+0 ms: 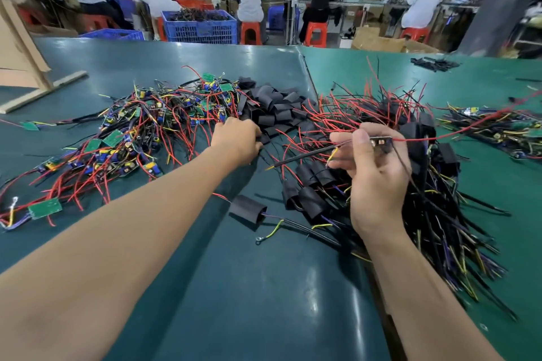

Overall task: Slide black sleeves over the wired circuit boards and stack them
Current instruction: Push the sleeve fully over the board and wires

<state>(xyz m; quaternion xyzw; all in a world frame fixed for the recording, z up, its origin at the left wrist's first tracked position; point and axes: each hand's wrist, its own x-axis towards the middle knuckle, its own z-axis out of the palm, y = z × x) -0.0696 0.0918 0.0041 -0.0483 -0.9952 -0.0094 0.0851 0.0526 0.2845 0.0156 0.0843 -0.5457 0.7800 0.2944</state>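
Observation:
A heap of empty black sleeves [274, 107] lies mid-table. My left hand [237, 141] reaches into its near edge, fingers curled round a sleeve there. My right hand [372, 173] holds a wired circuit board [381, 143] up by its wires, its red lead trailing off to the right. A tangle of bare green boards with red and black wires [140, 132] spreads on the left. Sleeved boards [311, 190] pile up on the right, under and behind my right hand. One sleeved board [247, 209] lies alone in front.
A green table [264, 287] holds everything. Another bunch of wired boards [498, 129] lies far right, and a few black sleeves [434, 63] at the back right. A cardboard stand [23, 61] sits at the left. Blue crates and seated people fill the background.

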